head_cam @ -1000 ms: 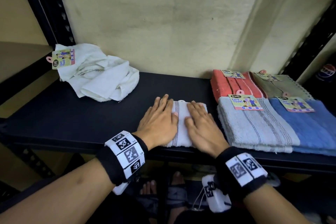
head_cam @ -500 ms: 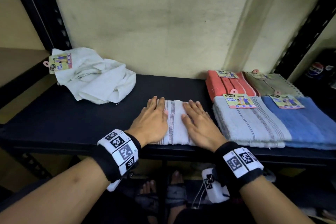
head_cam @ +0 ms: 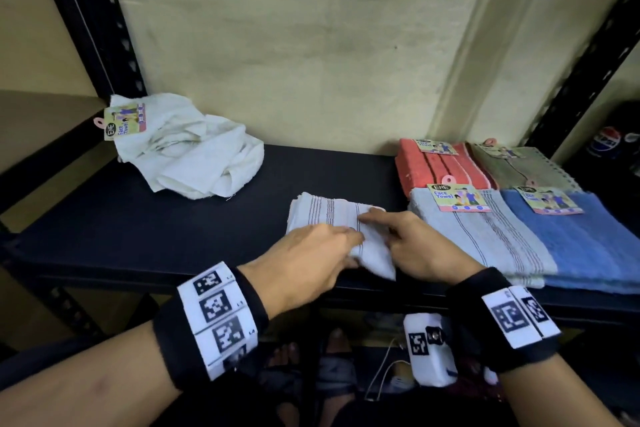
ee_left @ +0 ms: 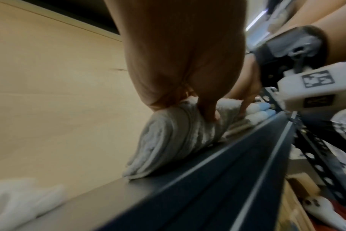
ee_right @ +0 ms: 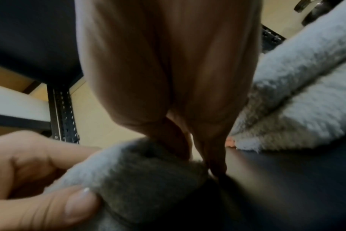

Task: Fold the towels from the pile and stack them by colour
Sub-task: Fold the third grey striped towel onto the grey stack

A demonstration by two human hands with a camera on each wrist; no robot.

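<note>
Folded striped towel (head_cam: 332,218) lay on shelf (head_cam: 173,229), long axis running away from front edge, near end lifted. Left hand (head_cam: 304,260) and right hand (head_cam: 412,246) both pinched that near end. Matching grey stack (head_cam: 485,236) just right, so right hand nearer.

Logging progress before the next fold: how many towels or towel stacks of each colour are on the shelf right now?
White, crumpled pile: 1
Pale grey striped: 2, the folded towel in both hands, and the stack
Coral stack: 1
Olive stack: 1
Blue stack: 1
Total: 6
</note>
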